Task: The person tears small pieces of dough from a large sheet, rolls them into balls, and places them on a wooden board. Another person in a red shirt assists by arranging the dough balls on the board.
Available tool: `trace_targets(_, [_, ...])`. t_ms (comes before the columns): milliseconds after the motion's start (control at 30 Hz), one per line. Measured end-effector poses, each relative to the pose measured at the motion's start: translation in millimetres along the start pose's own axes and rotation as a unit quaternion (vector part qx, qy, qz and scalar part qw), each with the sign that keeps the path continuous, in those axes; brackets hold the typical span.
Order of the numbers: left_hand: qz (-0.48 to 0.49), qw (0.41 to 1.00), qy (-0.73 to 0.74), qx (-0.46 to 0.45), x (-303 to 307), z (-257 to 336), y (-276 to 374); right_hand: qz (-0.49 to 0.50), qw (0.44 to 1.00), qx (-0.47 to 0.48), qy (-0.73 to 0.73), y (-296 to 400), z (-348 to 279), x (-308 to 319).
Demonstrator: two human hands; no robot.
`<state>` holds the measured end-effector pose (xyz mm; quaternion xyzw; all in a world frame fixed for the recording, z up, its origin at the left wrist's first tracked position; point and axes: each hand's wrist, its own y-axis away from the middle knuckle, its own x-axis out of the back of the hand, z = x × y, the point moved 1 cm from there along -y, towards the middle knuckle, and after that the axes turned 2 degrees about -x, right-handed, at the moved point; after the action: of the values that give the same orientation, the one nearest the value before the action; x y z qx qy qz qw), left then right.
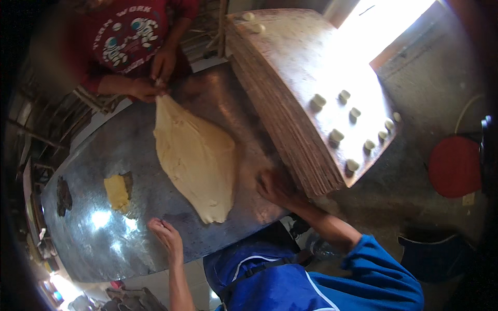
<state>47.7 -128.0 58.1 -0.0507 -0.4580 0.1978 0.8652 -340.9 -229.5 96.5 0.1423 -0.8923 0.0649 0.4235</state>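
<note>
A wide sheet of pale dough [198, 151] lies stretched lengthwise across a dark metal-topped table [155, 248]. Its far end is drawn to a narrow point in the co-worker's hands [153, 85]; the near end is ragged and lies close to the table's front edge. My left hand [166, 235] is held over the front edge, left of the dough and apart from it, with nothing in it. To the right of the sheet, beside the stack of boards, is my right hand [272, 188]. It is in shadow, its fingers look bent and apart, and I see nothing held in it.
A tall stack of wooden boards [288, 128] stands at the right, with several small dough pieces [336, 135] on top. A yellow slab [116, 192] and a dark flat item [63, 196] lie on the left. Beyond are a red round object [454, 167] and a dark blue container [433, 256].
</note>
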Motion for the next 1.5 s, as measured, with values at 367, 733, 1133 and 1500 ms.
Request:
trace_targets(367, [-0.391,0.903,-0.042,-0.174,62,54,-57,0.107,0.991,0.053,0.057,48,-1,-11])
trace_targets(733, [-0.181,0.734,0.382,-0.532,-75,556,-196,0.211,0.966,0.08,-0.127,90,-99,256])
trace_targets(1133, [-0.245,0.801,0.178,-0.516,-81,559,-227,0.483,0.836,-0.126,0.23,69,31,364])
trace_targets(1500, [-0.083,0.989,0.121,0.023,40,157,-38,0.112,0.945,-0.041,-0.305,111,-91,127])
